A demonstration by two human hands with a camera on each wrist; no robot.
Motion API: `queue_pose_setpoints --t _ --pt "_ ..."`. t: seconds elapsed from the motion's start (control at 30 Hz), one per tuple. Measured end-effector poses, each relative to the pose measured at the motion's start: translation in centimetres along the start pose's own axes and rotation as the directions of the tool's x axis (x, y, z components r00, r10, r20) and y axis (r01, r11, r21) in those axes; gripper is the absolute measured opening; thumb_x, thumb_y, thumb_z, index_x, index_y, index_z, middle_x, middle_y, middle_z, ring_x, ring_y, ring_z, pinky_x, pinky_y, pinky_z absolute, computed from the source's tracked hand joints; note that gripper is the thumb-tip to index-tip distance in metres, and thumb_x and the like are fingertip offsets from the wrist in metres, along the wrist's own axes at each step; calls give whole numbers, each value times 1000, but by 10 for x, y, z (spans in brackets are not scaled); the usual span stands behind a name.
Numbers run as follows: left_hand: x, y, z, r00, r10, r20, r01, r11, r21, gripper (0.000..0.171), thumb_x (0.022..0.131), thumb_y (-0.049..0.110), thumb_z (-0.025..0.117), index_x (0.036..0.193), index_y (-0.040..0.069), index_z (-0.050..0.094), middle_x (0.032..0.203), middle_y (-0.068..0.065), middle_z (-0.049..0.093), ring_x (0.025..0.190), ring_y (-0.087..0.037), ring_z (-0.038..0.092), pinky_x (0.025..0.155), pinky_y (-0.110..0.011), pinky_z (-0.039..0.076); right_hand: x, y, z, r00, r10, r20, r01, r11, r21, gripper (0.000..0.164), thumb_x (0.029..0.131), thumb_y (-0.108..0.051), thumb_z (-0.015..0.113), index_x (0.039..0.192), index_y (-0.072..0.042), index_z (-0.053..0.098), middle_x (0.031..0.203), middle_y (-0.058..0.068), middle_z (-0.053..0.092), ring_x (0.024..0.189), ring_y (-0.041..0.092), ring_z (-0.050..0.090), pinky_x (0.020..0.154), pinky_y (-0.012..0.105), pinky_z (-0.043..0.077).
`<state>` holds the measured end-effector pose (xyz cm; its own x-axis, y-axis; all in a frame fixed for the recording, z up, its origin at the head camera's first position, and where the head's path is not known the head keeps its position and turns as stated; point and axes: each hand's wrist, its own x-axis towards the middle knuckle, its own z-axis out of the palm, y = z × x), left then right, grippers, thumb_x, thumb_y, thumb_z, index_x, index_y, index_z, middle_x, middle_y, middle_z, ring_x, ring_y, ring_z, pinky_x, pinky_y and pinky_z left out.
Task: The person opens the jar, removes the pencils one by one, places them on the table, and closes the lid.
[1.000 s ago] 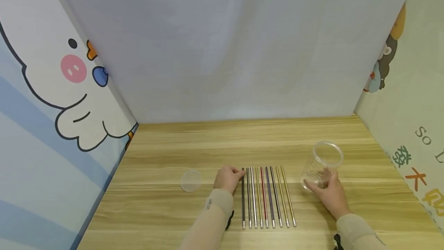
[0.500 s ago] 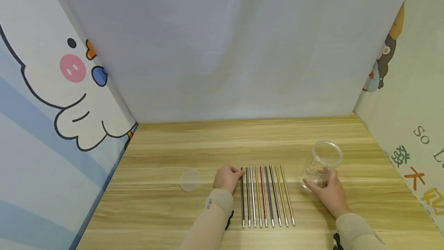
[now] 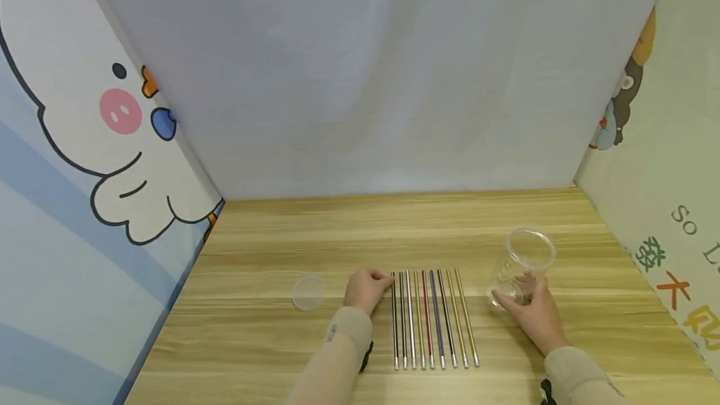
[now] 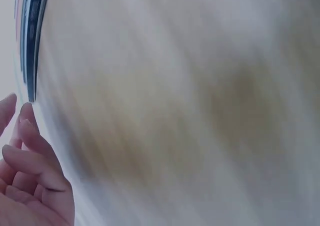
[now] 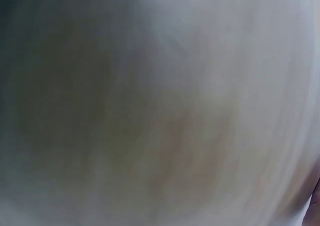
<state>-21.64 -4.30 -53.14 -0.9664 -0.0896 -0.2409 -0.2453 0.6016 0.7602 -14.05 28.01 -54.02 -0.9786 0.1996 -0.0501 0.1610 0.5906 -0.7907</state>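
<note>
Several slim pencils (image 3: 427,320) lie side by side in a row on the wooden table, silvery ends toward me. Their colours include black, white, yellow, red and purple. My left hand (image 3: 365,290) is at the far end of the leftmost black pencil (image 3: 395,324). In the left wrist view, a fingertip of that hand (image 4: 37,171) meets the tip of the dark pencil (image 4: 33,60), thumb apart from it and the other fingers loosely bent. To the right of the row, my right hand (image 3: 537,317) holds a clear plastic cup (image 3: 529,262) low down, thumb and fingers around it. The cup's mouth faces up.
A round translucent disc, like a lid (image 3: 309,293), lies left of my left hand. A pale curtain (image 3: 371,80) hangs behind the table (image 3: 270,230), and printed panels stand at both sides. The right wrist view is mostly blurred.
The leftmost pencil shifted slightly left, then back right toward the row. My left hand has drawn a little to the left. My right hand and the cup stay put.
</note>
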Motion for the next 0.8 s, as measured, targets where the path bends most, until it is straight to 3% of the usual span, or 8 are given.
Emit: queue_pose_setpoints --t 0.3,0.57,0.8 --pt "2 -10 -26 998 37 -42 -38 999 -11 23 88 37 73 96 15 73 93 -1 69 82 -17 60 75 -36 51 -2 -1 0 1000 16 13 -16 1000 1 99 89 -49 70 147 9 15 149 32 36 131 50 39 105 64 34" --pt "0 -23 -44 989 115 -89 -116 993 -6 31 86 34 76 109 12 72 96 -3 69 80 -17 61 69 -33 49 -1 2 0 1000 22 9 -21 1000 -14 101 88 -52 69 147 9 15 149 32 36 131 51 39 105 65 33" --pt "-1 -43 -59 975 182 -126 -184 983 2 45 86 30 77 124 8 66 116 -10 68 108 -31 63 89 -48 51 1 3 1 1000 17 8 -17 1000 -22 101 89 -53 68 148 9 15 149 32 36 130 51 39 105 65 33"
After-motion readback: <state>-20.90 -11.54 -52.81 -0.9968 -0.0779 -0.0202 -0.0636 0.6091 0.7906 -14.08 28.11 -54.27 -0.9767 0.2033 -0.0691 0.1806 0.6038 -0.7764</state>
